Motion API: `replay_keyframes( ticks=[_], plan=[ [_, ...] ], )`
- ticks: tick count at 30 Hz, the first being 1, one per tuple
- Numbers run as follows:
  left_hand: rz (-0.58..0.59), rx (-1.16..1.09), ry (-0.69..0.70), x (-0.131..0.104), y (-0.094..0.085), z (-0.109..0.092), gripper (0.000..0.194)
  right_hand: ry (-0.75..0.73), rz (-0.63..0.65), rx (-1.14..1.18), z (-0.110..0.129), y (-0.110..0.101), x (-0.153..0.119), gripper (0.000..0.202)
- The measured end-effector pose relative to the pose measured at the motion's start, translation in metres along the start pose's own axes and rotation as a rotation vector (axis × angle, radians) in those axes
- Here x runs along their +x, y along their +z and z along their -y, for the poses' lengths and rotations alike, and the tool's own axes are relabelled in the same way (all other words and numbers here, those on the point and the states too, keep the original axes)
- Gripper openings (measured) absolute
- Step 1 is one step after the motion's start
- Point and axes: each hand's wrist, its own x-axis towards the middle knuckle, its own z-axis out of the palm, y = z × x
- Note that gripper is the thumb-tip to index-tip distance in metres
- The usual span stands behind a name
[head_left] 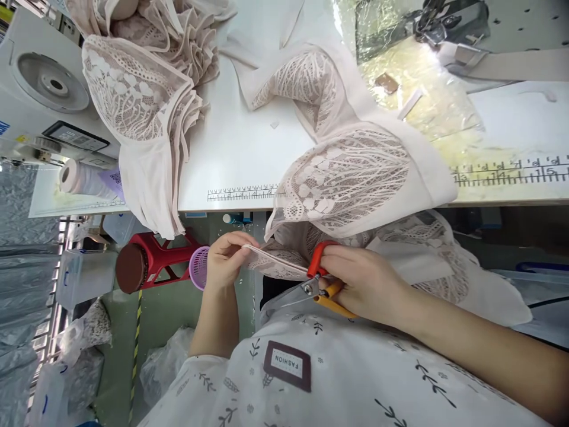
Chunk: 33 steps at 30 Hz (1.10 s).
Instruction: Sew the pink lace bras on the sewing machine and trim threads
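My left hand (224, 258) pinches the pale edge of a beige lace bra piece (278, 261) between thumb and fingertips, just below the table's front edge. In my right hand (362, 281) is a pair of scissors (315, 264) with red and orange handles, beside that lace piece; whether the blades touch fabric I cannot tell. Directly above both hands, a lace bra (344, 175) lies across the table edge, its cups and wide band showing. More lace bra fabric (448, 279) hangs over my lap at the right, partly behind my right forearm.
Stacked lace bra pieces (133, 101) overhang the table (240, 148) at left, by a sewing machine (53, 77) and thread cone (82, 178). Another machine's presser foot (433, 24) is at upper right. Below stand a red stool (164, 261) and purple basket (199, 267).
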Motion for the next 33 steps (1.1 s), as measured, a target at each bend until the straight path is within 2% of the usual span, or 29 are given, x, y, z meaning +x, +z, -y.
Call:
replay_keyframes(
  ticks=[2,4,6,7,9,11,13,17,27,33],
  plan=[
    [-0.057,0.291,0.087,-0.003,0.001,-0.014,0.014,-0.009,0.022,0.006,-0.002,-0.002,-0.001,0.02],
    [-0.041,0.603,0.313,-0.007,0.006,-0.032,0.027,-0.021,0.035,0.003,-0.003,-0.003,-0.002,0.019],
    [0.105,0.784,0.552,-0.01,0.015,-0.049,0.028,-0.037,0.028,-0.01,-0.004,-0.003,-0.004,0.018],
    [0.207,0.822,0.628,-0.011,0.021,-0.054,0.024,-0.051,0.021,-0.019,-0.004,-0.003,-0.004,0.017],
    [0.399,0.861,0.686,-0.01,0.034,-0.057,0.015,-0.077,0.019,-0.037,-0.004,-0.001,-0.005,0.017],
    [0.538,0.911,0.663,-0.008,0.044,-0.052,0.016,-0.099,0.024,-0.052,-0.002,-0.001,-0.005,0.018],
    [0.628,0.939,0.611,-0.005,0.05,-0.043,0.022,-0.105,0.017,-0.072,-0.001,-0.002,-0.005,0.019],
    [0.711,0.919,0.522,-0.002,0.052,-0.031,0.029,-0.086,-0.02,-0.128,0.0,-0.007,-0.007,0.022],
    [0.794,0.905,0.461,0.0,0.052,-0.024,0.032,-0.076,0.077,-0.126,-0.018,-0.006,-0.041,0.027],
    [0.792,0.925,0.348,0.001,0.049,-0.027,0.03,-0.12,0.131,-0.207,-0.024,-0.027,-0.048,0.027]
  ],
)
